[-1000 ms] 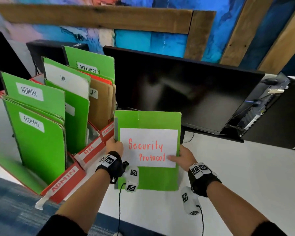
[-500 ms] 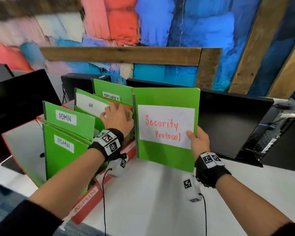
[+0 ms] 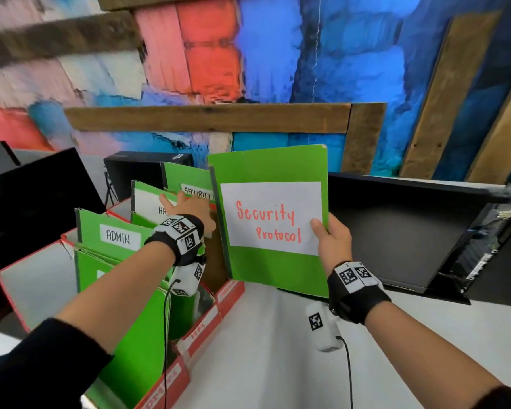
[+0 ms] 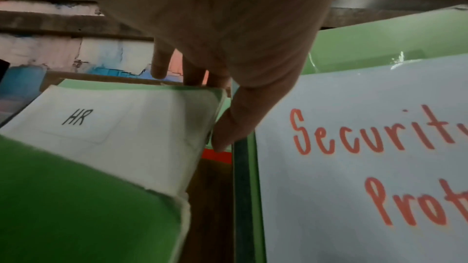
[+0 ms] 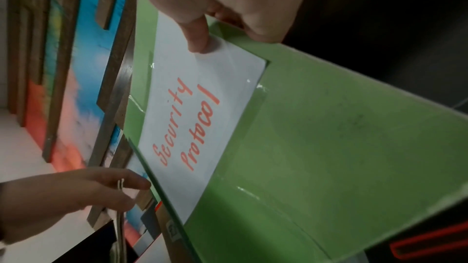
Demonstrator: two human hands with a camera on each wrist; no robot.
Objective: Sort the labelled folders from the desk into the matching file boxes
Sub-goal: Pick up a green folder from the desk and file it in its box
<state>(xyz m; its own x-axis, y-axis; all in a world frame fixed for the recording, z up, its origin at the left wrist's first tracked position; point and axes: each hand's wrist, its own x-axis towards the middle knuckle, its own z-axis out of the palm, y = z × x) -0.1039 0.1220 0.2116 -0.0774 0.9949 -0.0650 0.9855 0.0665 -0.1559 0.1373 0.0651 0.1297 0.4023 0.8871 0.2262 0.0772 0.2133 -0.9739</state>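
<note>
The step in hand looks like filing: the right hand (image 3: pixel 332 240) holds a green folder (image 3: pixel 273 270) upright in the air, thumb on the front at its right edge and fingers behind, pinching it, just right of the row of file boxes at the left of the desk (image 3: pixel 278 349). Its white sheet reads "Security Protocol" in red marker. The left hand (image 3: pixel 189 208) reaches into the far box (image 3: pixel 229 293), fingers spread and extended over the top edges of the standing folders; in the left wrist view the fingers (image 4: pixel 195 73) go behind the HR folder (image 4: pixel 106 127) with the thumb in front, apparently parting a gap near the divider tagged SECURITY (image 3: pixel 186 181), though whether they grip or merely push I cannot tell. The next move likely calls for swinging the folder left, lining its lower edge with that gap and sliding it down behind the brown folder (image 3: pixel 216 261). The folders are thin, stiff card with a slightly glossy face and worn corners; the boxes are red-edged with slanted sides and printed labels, the near one holding ADMIN folders (image 3: pixel 115 234). A dark, matt monitor (image 3: pixel 396 231) stands at the right.
</note>
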